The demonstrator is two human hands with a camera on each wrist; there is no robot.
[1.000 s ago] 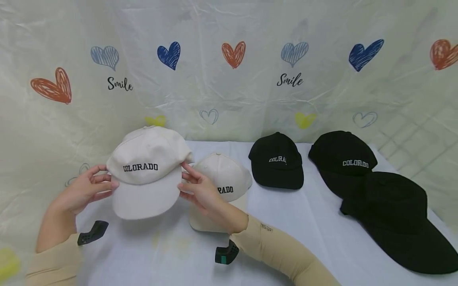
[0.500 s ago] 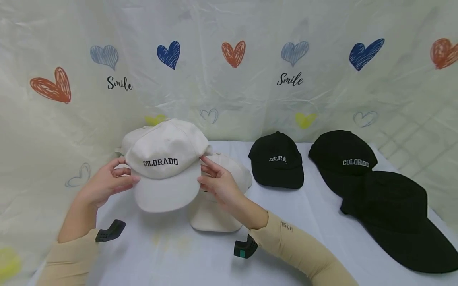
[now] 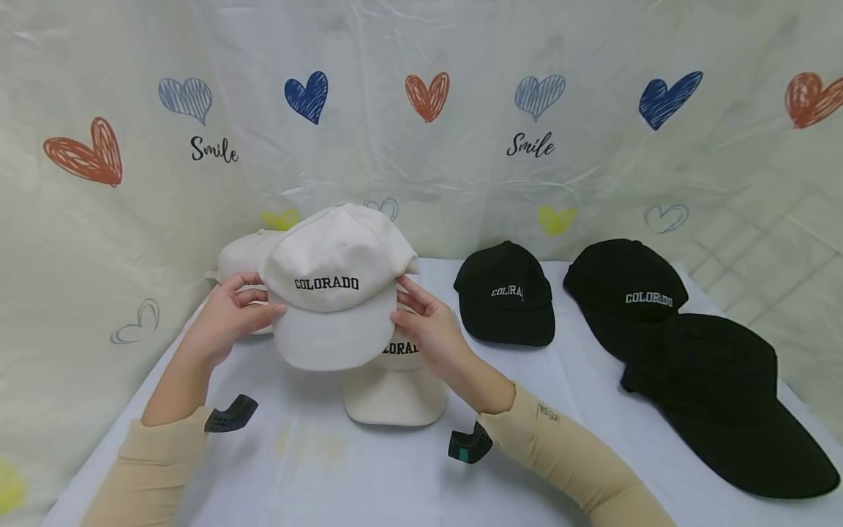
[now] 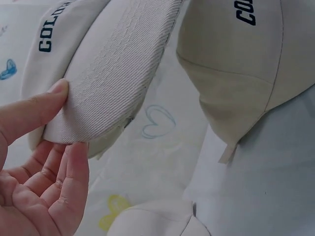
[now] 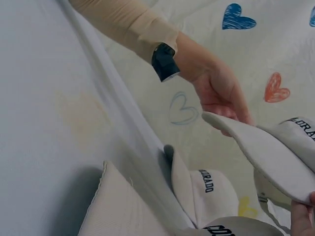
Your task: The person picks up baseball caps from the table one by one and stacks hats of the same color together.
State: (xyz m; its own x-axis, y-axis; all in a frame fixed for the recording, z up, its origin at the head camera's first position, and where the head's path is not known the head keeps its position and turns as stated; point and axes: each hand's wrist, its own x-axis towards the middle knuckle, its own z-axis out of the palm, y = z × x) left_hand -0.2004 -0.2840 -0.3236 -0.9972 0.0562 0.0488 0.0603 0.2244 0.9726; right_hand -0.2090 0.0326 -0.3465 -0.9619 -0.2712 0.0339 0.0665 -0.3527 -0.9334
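Note:
A white baseball cap [image 3: 329, 285] with "COLORADO" in dark letters hangs raised over the left half of the table, its brim toward me. My left hand [image 3: 227, 322] pinches the left edge of that brim, thumb on top and fingers below in the left wrist view. At the opposite edge, my right hand [image 3: 444, 348] pinches the brim where it meets the crown. Below and behind the held cap lies a cream cap [image 3: 395, 401], partly covered by it. Another white cap [image 3: 240, 256] sits at the back left, mostly hidden by the held cap and my left hand.
A small black cap [image 3: 507, 300] stands at the back, right of centre. Farther right, a black "COLORADO" cap [image 3: 626, 282] is overlapped by a long-brimmed black hat [image 3: 724, 395]. A curtain [image 3: 461, 183] printed with hearts rises behind the white-covered table [image 3: 546, 417].
Both hands have carried the white cap rightward and slightly upward, across the front of the cream cap. The white cap at the back left now shows more. The black caps stay put.

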